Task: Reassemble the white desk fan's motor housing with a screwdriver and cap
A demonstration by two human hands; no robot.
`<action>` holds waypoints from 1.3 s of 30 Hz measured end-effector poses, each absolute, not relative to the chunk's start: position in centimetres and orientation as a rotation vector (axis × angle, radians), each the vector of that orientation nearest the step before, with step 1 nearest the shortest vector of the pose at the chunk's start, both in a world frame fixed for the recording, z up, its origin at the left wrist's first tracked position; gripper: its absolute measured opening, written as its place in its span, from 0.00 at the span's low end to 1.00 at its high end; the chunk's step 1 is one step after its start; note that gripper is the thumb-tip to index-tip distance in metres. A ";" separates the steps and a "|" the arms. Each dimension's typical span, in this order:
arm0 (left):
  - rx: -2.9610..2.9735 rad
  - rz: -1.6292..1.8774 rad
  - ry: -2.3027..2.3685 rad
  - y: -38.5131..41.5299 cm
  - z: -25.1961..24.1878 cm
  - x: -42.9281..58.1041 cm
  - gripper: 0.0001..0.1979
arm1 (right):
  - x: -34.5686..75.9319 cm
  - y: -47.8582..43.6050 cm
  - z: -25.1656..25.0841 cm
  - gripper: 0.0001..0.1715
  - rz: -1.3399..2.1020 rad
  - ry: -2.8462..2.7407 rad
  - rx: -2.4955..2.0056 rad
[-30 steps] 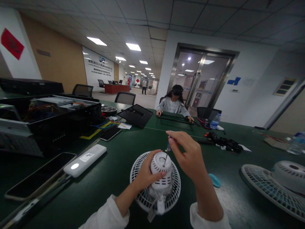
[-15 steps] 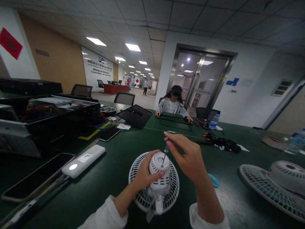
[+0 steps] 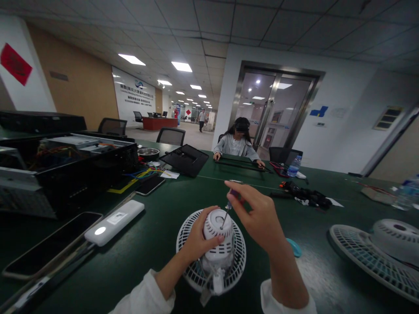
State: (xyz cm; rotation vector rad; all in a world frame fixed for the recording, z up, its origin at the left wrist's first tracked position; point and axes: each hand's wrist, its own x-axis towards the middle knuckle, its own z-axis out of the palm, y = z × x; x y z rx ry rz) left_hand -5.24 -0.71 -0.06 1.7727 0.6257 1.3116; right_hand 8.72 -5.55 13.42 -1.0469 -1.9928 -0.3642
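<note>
A white fan [image 3: 220, 250] rests on the green table with its round slatted grille [image 3: 240, 261] underneath and its motor housing on top. My left hand [image 3: 199, 240] is wrapped round the left side of the housing, thumb across its front. My right hand [image 3: 253, 209] grips the purple handle of a screwdriver [image 3: 226, 214] between thumb and fingers. The screwdriver stands slightly tilted, its shaft reaching down to the top of the housing. The tip sits at a small hole there; whether a screw is in it I cannot make out.
Left lie a white power bank [image 3: 114, 222], phones [image 3: 52, 242] and an open computer case [image 3: 68, 168]. A second fan [image 3: 389, 248] is at the right, a turquoise ring-like piece [image 3: 293, 247] nearer. Across the table a person [image 3: 238, 141] holds a dark frame [image 3: 242, 165].
My right-hand fingers have shifted slightly on the screwdriver handle. Both hands, the screwdriver and the fan otherwise stay in place.
</note>
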 end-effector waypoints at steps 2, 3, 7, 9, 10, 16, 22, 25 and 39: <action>1.775 1.318 0.625 -0.7 0.0 -5.3 0.32 | 8.5 -5.4 13.2 0.10 -0.506 -1.956 -1.100; 1.778 1.317 0.625 -0.7 0.0 -5.3 0.31 | 8.4 -5.3 13.1 0.11 -0.570 -1.938 -1.129; 1.779 1.307 0.620 -0.8 0.1 -5.3 0.31 | 8.2 -5.2 12.8 0.17 -0.675 -1.907 -1.234; 1.775 1.303 0.623 -0.8 0.1 -5.3 0.32 | 8.3 -5.3 13.0 0.20 -0.622 -1.925 -1.264; 1.772 1.299 0.626 -0.8 0.1 -5.3 0.32 | 8.4 -5.4 13.0 0.21 -0.556 -1.943 -1.256; 1.777 1.305 0.621 -0.7 0.0 -5.2 0.32 | 8.6 -5.6 13.3 0.19 -0.189 -2.022 -1.045; 1.783 1.315 0.634 -0.7 0.1 -5.2 0.32 | 7.9 -5.0 12.6 0.11 -0.594 -1.909 -1.043; 1.799 1.315 0.630 -0.7 0.1 -5.2 0.31 | 7.8 -5.0 12.7 0.14 -0.617 -1.926 -1.076; 1.802 1.322 0.637 -0.7 -0.1 -5.2 0.32 | 7.7 -4.9 12.7 0.14 -0.482 -1.936 -1.047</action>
